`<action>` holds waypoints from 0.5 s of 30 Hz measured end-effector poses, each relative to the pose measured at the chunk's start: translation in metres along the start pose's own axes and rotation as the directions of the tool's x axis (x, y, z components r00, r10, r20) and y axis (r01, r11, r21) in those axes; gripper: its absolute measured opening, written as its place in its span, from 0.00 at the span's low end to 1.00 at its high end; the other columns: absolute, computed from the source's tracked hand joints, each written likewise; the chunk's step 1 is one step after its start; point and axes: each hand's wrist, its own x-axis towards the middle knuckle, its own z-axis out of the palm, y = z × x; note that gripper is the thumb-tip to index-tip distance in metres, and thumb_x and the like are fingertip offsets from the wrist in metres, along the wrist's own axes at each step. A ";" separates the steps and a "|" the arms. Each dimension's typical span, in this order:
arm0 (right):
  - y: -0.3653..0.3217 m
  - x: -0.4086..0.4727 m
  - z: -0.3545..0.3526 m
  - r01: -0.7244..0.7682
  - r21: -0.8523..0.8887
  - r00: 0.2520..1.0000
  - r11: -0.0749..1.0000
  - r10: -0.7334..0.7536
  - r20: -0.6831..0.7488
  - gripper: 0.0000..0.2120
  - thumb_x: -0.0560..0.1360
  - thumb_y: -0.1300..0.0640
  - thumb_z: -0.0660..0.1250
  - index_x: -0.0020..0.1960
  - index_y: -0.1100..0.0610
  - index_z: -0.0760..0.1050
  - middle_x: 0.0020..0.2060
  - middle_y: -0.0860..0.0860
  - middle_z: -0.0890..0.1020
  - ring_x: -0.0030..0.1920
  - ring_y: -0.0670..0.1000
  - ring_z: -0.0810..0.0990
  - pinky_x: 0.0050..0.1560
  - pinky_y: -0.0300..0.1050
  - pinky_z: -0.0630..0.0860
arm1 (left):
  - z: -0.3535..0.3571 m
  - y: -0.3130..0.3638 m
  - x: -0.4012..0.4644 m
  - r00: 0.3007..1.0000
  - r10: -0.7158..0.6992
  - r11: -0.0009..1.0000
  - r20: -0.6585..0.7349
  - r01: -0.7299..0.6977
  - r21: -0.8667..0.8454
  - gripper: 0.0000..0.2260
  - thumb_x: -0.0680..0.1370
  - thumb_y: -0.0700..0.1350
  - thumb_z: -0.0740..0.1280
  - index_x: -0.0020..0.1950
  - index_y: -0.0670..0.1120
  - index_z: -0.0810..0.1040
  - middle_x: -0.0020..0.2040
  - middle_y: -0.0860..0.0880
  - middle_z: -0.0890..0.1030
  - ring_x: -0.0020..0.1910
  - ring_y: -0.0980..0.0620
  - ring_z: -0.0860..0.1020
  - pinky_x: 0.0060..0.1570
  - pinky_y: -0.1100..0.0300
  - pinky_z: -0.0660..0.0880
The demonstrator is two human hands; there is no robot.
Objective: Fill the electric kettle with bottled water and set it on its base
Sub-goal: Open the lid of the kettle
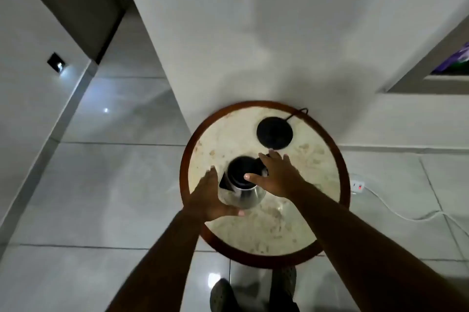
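A steel electric kettle (247, 193) with a black top stands on a small round table (317, 167) with a pale stone top and a red-brown rim. My left hand (206, 196) lies flat against the kettle's left side, fingers spread. My right hand (275, 175) hovers over the kettle's top right, fingers spread, thumb above the black lid. The black round kettle base (274, 132) sits apart at the table's far side, its cord running to the wall. No water bottle is in view.
A white wall stands right behind the table. A power strip (358, 186) with a red light and a white cable lies on the tiled floor to the right. My feet (223, 294) are just below the table's near edge.
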 end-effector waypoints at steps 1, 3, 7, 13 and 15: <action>0.000 0.006 0.008 0.017 -0.067 0.999 0.998 -0.020 -0.044 0.43 0.68 0.27 0.60 0.75 0.48 0.55 0.78 0.53 0.51 0.76 0.66 0.47 0.70 0.69 0.56 | 0.009 -0.002 0.002 1.000 -0.007 1.000 0.001 0.007 -0.023 0.67 0.55 0.67 0.79 0.80 0.44 0.43 0.81 0.46 0.52 0.79 0.47 0.51 0.77 0.47 0.54; -0.001 0.016 0.022 0.035 -0.198 0.988 0.980 -0.064 -0.141 0.41 0.69 0.28 0.59 0.75 0.48 0.56 0.78 0.55 0.52 0.75 0.67 0.46 0.69 0.70 0.55 | 0.024 -0.007 0.009 0.998 -0.007 0.996 -0.059 0.002 -0.087 0.60 0.58 0.62 0.81 0.79 0.44 0.52 0.78 0.46 0.62 0.77 0.47 0.60 0.75 0.51 0.59; -0.006 0.032 0.031 0.024 -0.303 0.962 0.953 -0.104 -0.251 0.36 0.70 0.31 0.62 0.70 0.53 0.66 0.71 0.61 0.66 0.72 0.68 0.59 0.69 0.64 0.62 | 0.039 -0.004 0.026 0.975 0.018 0.979 -0.223 -0.062 -0.194 0.44 0.62 0.54 0.82 0.73 0.51 0.64 0.68 0.51 0.76 0.66 0.51 0.75 0.63 0.57 0.72; -0.013 0.038 0.006 0.104 -0.262 0.965 0.960 -0.161 -0.206 0.36 0.67 0.36 0.68 0.66 0.58 0.68 0.59 0.59 0.77 0.56 0.62 0.77 0.55 0.53 0.75 | 0.039 -0.001 0.039 0.975 -0.003 0.974 -0.221 -0.047 -0.221 0.46 0.60 0.49 0.83 0.73 0.50 0.65 0.68 0.50 0.76 0.67 0.48 0.74 0.66 0.47 0.72; -0.009 0.038 -0.008 0.107 -0.088 0.981 0.990 -0.119 -0.153 0.38 0.66 0.39 0.71 0.69 0.57 0.66 0.61 0.57 0.77 0.56 0.59 0.78 0.52 0.48 0.73 | 0.038 -0.001 0.038 0.977 -0.006 0.972 -0.212 -0.044 -0.230 0.46 0.59 0.49 0.84 0.73 0.49 0.65 0.67 0.50 0.77 0.67 0.48 0.74 0.66 0.46 0.73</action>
